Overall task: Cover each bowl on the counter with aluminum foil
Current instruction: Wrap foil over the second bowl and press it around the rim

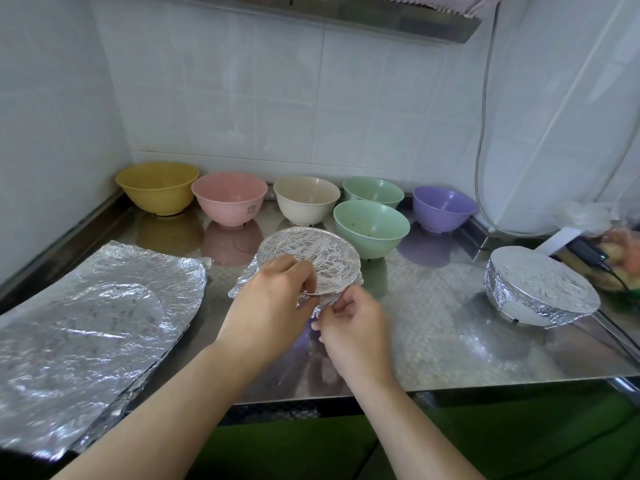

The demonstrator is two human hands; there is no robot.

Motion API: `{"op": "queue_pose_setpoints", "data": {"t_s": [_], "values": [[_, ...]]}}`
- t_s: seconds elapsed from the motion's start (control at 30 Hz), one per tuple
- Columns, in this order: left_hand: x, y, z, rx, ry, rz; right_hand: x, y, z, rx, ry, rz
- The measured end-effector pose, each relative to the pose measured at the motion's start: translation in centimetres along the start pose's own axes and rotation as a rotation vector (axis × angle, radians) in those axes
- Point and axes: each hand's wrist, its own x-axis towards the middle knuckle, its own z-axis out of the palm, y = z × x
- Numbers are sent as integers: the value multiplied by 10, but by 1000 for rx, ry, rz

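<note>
Mid-counter, toward the front edge, both hands are crimping foil under the foil-topped bowl (309, 263): left hand (268, 308) w/ curled fingers pinning the rim, right hand (349, 327) pinching the loose flap to seal it

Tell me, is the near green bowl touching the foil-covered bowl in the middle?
Cannot tell: in the head view the near green bowl overlaps the foil-covered bowl, hiding any gap.

From my remote seat I saw large glossy white wall tiles (221, 98), a patterned stainless steel counter (450, 327) reflecting soft daylight, a steel range hood edge (398, 22) overhead, green cabinet fronts (519, 445) below.
</note>
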Motion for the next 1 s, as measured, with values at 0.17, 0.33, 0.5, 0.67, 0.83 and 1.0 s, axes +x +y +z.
{"op": "queue_pose_setpoints", "data": {"t_s": [0.17, 0.33, 0.5, 0.67, 0.83, 1.0], "values": [[1, -3, -3, 3, -30, 10, -2, -15, -7, 408, -130, 221], [3, -5, -5, -13, -48, 17, 2, -24, -14, 393, -161, 287], [3, -8, -5, -43, -38, -21, 4, -28, -19, 389, -176, 226], [-1, -9, -7, -30, 2, -16, 12, -15, -28, -82, -118, -115], [-11, -11, -5, 10, 69, -96, 28, -17, -49, -474, 33, -550], [-10, -6, 2, 127, 63, -44, 39, -23, -50, -559, -90, -747]]}}
